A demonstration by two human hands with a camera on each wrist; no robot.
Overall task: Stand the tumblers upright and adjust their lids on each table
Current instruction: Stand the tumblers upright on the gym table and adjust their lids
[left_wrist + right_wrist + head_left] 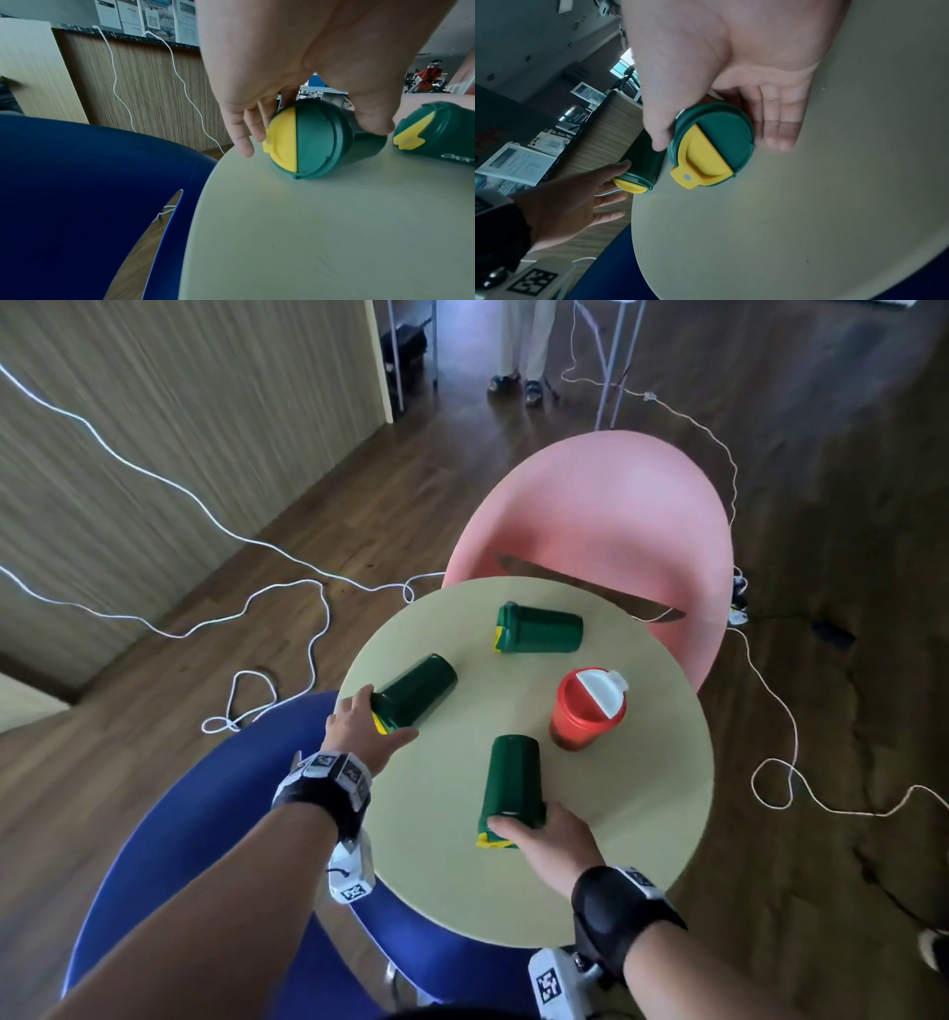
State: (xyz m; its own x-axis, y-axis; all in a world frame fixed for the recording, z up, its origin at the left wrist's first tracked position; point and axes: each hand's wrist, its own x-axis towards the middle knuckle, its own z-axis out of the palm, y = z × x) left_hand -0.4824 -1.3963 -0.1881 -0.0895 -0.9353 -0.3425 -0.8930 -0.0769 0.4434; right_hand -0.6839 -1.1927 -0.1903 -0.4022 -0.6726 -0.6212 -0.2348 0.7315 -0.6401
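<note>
Three dark green tumblers with green-and-yellow lids lie on their sides on a round pale table [642,814]. My left hand [380,719] [308,134] grips the lid end of the left tumbler [421,688] [316,146] near the table's left edge, thumb on its body and fingers beside the yellow flap. My right hand [524,824] [718,142] holds the lid end of the near tumbler [513,778] [723,127], thumb on one side of the rim and fingers on the other. The far green tumbler [544,629] [442,130] lies untouched. A red tumbler [585,711] stands upright, its white lid flap raised.
A pink chair [606,516] stands behind the table and a blue chair [205,814] at its near left. White cables [287,593] trail over the wooden floor. A person's feet [513,385] and metal legs are at the far end, a wood-panelled wall on the left.
</note>
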